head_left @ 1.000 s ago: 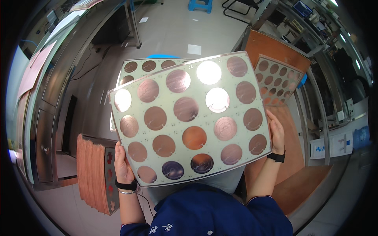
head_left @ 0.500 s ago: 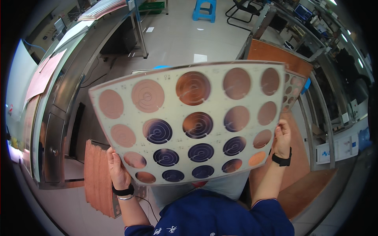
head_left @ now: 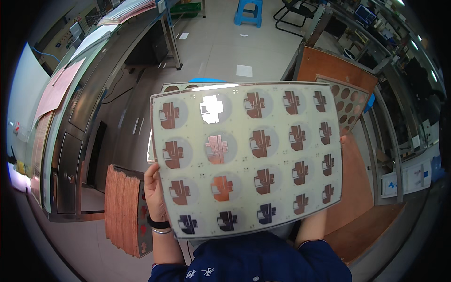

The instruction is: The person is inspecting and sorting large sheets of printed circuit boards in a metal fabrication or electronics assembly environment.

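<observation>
A large pale circuit board panel (head_left: 242,162) is held up before me, tilted, its face toward me. Rows of blocky copper patterns cover it, each over a faint round shadow; some shine, and those along the near edge look dark. My left hand (head_left: 154,191) grips its left edge, with the thumb side and fingers showing beside the board. Of my right hand (head_left: 343,138), only a bit of finger shows at the right edge, and the panel hides the rest. My right forearm comes up beneath its lower right corner.
A thick stack of copper-edged panels (head_left: 123,211) stands at the lower left. On the right, another panel with round copper spots (head_left: 346,104) leans on a brown wooden stand (head_left: 324,66). A steel-framed bench (head_left: 70,155) runs along the left. A blue stool (head_left: 249,13) stands farther off.
The panel has turned from its face of copper discs to the face with blocky patterns. My right hand has gone mostly behind it; my left hand still holds the left edge.
</observation>
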A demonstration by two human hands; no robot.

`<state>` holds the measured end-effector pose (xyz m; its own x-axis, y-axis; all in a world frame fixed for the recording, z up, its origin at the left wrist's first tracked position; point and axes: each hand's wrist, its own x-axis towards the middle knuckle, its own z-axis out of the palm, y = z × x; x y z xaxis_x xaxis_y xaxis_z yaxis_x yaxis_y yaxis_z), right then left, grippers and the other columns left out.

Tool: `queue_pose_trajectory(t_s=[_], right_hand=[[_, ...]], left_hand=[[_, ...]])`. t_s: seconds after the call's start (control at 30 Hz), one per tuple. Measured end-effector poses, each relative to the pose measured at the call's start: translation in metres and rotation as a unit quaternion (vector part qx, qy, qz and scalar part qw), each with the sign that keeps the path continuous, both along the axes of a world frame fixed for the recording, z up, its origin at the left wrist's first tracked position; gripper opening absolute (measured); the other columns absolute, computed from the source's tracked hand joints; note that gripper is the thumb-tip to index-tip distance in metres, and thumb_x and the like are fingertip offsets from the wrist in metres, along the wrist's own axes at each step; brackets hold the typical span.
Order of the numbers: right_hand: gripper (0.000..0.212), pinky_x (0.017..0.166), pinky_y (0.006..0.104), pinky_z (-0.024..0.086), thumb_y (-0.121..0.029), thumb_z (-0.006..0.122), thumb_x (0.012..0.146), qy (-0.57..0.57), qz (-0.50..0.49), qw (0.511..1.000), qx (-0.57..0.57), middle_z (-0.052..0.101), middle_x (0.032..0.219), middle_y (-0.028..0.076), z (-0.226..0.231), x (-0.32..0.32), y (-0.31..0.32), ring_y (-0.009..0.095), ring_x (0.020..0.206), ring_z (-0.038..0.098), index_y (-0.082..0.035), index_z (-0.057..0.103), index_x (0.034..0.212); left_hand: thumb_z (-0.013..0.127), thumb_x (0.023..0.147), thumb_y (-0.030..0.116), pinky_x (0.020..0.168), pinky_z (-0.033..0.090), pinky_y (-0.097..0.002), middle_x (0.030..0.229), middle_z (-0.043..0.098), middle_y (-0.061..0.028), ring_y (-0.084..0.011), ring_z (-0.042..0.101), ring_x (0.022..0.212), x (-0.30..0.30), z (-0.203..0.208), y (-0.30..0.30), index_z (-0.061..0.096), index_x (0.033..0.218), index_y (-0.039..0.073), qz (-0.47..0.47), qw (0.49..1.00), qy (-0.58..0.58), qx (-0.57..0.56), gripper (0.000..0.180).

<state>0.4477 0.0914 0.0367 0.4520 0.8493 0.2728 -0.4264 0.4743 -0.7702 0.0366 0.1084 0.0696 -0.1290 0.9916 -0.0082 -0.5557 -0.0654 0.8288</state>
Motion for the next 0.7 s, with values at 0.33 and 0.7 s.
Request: queue_pose_trajectory(t_s=[0.33, 0.7], right_hand=[[0.031, 0.097, 0.0376, 0.038, -0.030, 0.046, 0.094, 0.049, 0.067, 0.996, -0.026, 0.052, 0.119, 0.005, -0.007, -0.006, -0.014, 0.021, 0.112, 0.048, -0.006, 0.050, 0.114], [0.035, 0.099, 0.0380, 0.038, -0.034, 0.041, 0.096, 0.112, 0.112, 0.987, -0.028, 0.050, 0.122, 0.005, -0.021, -0.010, -0.032, 0.021, 0.114, 0.047, -0.007, 0.049, 0.115]], left_hand=[[0.047, 0.092, 0.003, 0.085, 0.053, -0.0355, 0.119, 0.055, -0.0169, -0.0229, 0.058, 0.105, -0.022, -0.048, -0.003, 0.044, 0.122, 0.007, -0.120, 0.987, -0.104, -0.002, 0.030], [0.047, 0.093, 0.011, 0.089, 0.048, -0.0311, 0.121, 0.053, -0.0150, -0.0205, 0.056, 0.107, 0.010, -0.025, 0.001, 0.040, 0.126, -0.004, -0.189, 0.972, -0.094, -0.106, 0.037]])
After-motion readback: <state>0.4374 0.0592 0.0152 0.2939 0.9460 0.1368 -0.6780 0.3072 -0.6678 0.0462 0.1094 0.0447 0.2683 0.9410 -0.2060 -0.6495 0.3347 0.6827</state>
